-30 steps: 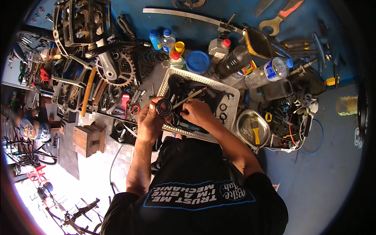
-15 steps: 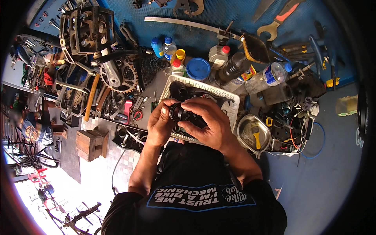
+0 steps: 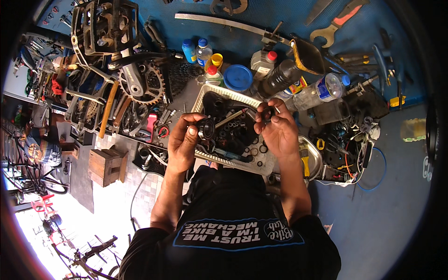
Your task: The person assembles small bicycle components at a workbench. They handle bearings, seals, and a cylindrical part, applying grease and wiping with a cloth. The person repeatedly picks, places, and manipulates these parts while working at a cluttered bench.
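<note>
My left hand (image 3: 182,143) grips a black round bicycle part (image 3: 206,129) with an open middle between thumb and fingers. To its right and apart from it, my right hand (image 3: 283,133) is raised, pinching a small dark ring (image 3: 267,113) by its edge. Both hands are over a white plastic basket (image 3: 224,89). Inside the basket lie dark metal parts, small rings (image 3: 254,151) and a blue-grey tool (image 3: 228,155). Fingers cover part of both held pieces.
Behind the basket stand a blue-lidded tub (image 3: 238,77), several bottles and a dark funnel (image 3: 308,57). A metal bowl with a yellow brush (image 3: 305,161) sits to the right. Cranks and a chainring (image 3: 142,86) crowd the left. A wooden box (image 3: 106,166) stands on the floor.
My hands have moved apart. The right one has drawn away rightward with the small dark ring, while the left keeps the black part. More of the basket's contents now shows between them.
</note>
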Motion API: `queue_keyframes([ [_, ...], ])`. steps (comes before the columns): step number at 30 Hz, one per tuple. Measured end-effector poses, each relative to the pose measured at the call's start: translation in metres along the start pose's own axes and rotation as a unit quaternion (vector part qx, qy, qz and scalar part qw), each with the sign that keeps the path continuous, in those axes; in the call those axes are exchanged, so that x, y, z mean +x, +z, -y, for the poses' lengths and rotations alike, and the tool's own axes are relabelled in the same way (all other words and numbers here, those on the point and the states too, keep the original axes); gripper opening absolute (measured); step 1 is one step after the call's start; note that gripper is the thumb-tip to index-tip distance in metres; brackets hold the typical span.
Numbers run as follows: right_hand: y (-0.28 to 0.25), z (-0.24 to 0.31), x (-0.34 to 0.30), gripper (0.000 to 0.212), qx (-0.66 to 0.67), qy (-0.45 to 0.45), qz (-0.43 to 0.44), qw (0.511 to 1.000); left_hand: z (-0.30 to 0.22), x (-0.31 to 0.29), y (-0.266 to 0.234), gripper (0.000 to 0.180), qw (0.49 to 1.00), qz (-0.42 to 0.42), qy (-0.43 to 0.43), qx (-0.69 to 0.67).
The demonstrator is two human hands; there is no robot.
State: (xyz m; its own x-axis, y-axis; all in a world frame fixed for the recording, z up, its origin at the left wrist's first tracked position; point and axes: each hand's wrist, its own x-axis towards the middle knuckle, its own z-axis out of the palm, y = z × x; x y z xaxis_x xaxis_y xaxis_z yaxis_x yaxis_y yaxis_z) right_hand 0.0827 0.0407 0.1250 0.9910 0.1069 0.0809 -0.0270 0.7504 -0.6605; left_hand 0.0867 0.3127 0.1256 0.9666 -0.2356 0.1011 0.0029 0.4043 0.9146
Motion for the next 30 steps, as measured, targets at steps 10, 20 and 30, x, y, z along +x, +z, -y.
queue_keyframes([
  [10, -0.024, 0.008, -0.006, 0.016, 0.018, 0.054, -0.067, 0.996, 0.009, -0.003, -0.014, 0.044, 0.999, -0.028, -0.002, 0.035],
  [20, -0.034, 0.001, 0.006, 0.025, -0.291, 0.093, -0.098, 0.947, 0.01, -0.005, -0.019, 0.042, 0.997, -0.053, -0.021, 0.052],
  [30, -0.064, -0.039, 0.094, 0.051, -0.76, 0.077, -0.226, 0.605, 0.015, -0.003, -0.008, 0.039, 0.997, -0.031, -0.032, 0.068],
])
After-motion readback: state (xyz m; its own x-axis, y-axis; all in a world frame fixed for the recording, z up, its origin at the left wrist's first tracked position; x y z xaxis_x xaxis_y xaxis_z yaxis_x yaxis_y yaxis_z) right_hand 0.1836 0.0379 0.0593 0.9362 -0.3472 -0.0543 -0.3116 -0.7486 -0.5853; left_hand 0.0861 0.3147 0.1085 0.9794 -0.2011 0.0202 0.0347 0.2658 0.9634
